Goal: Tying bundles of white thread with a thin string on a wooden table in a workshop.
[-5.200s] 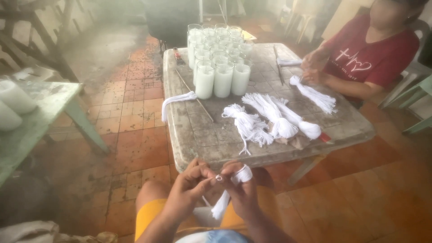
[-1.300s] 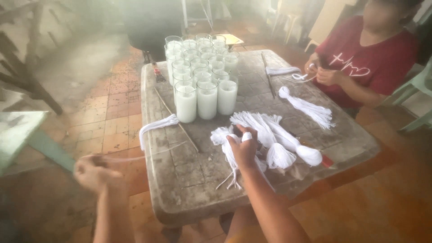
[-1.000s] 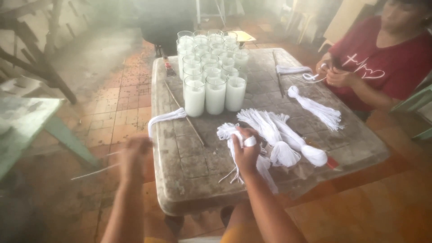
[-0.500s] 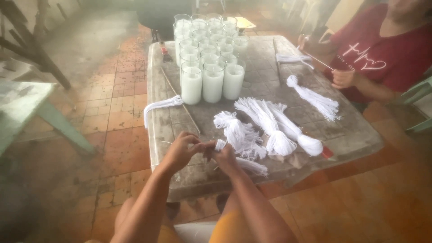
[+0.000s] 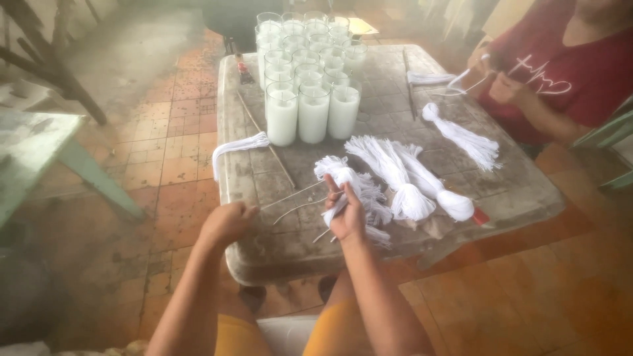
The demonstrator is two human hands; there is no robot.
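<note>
Biggest risk is the block of glass candle jars (image 5: pixel 304 79) at the far middle of the table (image 5: pixel 264 254): tall, packed touching, and the long thin stick (image 5: pixel 267 140) lying diagonally on the left side runs up right beside them, so a snagged strand or a swing of my arm could, I judge, tip the front row. Next, the wick bundles: my right hand (image 5: pixel 346 214) is closed around one white bundle (image 5: pixel 339 188) at the near middle, and the loose bundles (image 5: pixel 402 178) fanned just right of it lie touching each other, so pulling hard could drag or tangle them. My left hand (image 5: pixel 227 223) is fisted at the near left edge; it looks pinched on a single strand (image 5: pixel 290 196) running toward the bundle, but I can't tell that for sure. If so, uneven tension could slip it out or fray it. The small bundle (image 5: pixel 239 145) draped over the left edge could slide off if the table is bumped. Smallest: the red item (image 5: pixel 480 216) near the right edge may get swept off. The other person (image 5: pixel 560 72) at far right works their own string, well apart from mine.
</note>
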